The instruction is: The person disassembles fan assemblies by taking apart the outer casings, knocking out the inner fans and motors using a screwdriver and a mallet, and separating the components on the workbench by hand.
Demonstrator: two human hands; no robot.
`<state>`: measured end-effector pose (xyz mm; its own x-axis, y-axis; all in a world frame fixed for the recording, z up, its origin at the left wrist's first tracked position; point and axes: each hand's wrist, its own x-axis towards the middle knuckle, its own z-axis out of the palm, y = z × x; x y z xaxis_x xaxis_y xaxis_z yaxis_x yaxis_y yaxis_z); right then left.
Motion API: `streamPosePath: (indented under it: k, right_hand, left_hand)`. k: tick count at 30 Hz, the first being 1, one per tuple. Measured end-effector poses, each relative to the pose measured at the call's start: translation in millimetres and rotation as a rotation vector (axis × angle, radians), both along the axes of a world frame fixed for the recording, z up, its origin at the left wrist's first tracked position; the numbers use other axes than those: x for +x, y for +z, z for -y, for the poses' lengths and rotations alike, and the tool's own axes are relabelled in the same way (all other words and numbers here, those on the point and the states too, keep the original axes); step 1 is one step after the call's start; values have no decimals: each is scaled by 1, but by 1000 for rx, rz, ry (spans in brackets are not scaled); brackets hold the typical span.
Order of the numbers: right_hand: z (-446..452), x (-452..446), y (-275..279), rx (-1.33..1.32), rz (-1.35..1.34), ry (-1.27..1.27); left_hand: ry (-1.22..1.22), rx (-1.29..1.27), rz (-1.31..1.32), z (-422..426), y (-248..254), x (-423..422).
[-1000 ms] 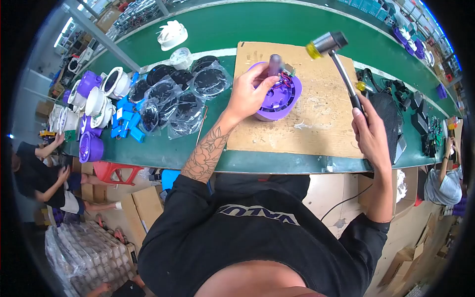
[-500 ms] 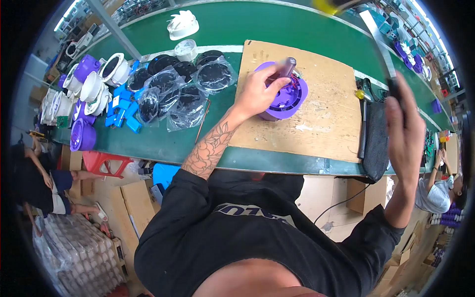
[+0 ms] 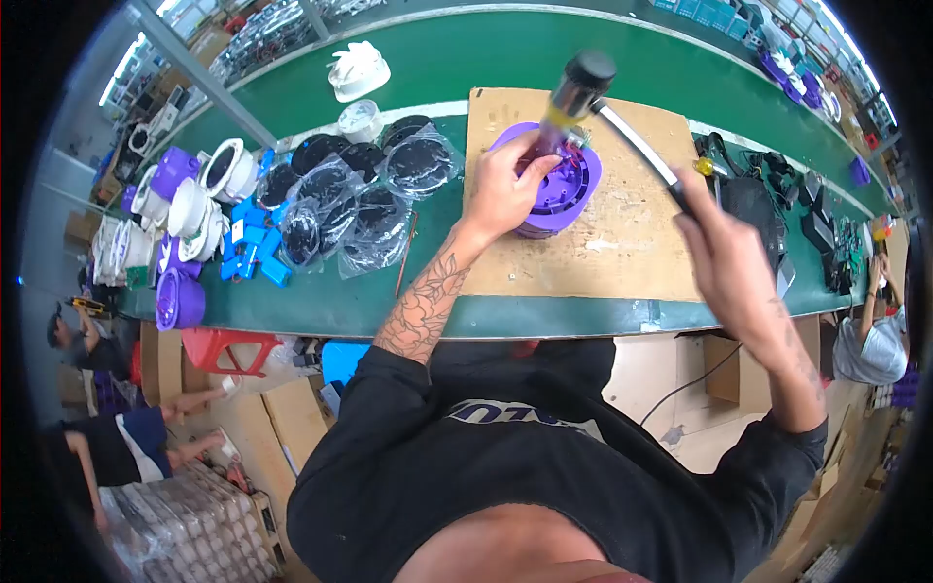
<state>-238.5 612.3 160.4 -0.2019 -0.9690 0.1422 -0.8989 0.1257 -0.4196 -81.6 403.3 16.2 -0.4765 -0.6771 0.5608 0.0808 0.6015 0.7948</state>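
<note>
Firmly, the left hand (image 3: pixel 505 189) grips a blurred rod (image 3: pixel 548 145), the right hand (image 3: pixel 724 255) a hammer (image 3: pixel 634 140); the purple case (image 3: pixel 571 201), upper centre, seems light, stiff plastic, best held by its rim.

The head-worn camera peers forward and down from close above the cardboard sheet's (image 3: pixel 637 243) near side, edges seemingly warped.

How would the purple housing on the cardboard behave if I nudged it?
The purple housing looks like moulded plastic, so it is probably stiff and fairly light for its size. It sits open side up on the flat cardboard, so it would likely slide rather than roll. Its smooth-looking outer wall may feel a little slippery.
</note>
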Motion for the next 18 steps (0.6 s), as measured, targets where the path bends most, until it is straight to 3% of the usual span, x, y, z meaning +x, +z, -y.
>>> streamPosePath:
  k: [3, 5, 7, 8, 9, 11, 13, 17, 18]
  right_hand:
    - [-4, -17, 10, -259, 8, -45]
    - [-9, -25, 3, -266, 54, -106]
    - [-12, -41, -28, -309, -15, -176]
    - [-13, -48, -44, -192, 38, -282]
    - [-14, -64, -75, -198, -73, -287]
    - [-14, -69, -107, 77, -207, -446]
    - [-10, -72, -132, 234, -244, -525]
    - [-2, -78, -175, 206, -288, -455]
    - [5, -64, -171, -39, -321, -304]
  left_hand:
    - [-79, 79, -52, 4, 1, -1]
    - [-97, 148, -6, 0, 8, 0]
    - [-186, 299, -179, 7, 14, 6]
    - [-132, 295, -274, 10, 20, 15]
    - [-72, 291, -371, 12, 32, 26]
    - [89, 311, -353, 11, 47, 55]
    - [143, 353, -183, 14, 40, 81]
    - [357, 315, 383, 24, -20, 108]
    - [401, 304, 485, 20, -25, 108]
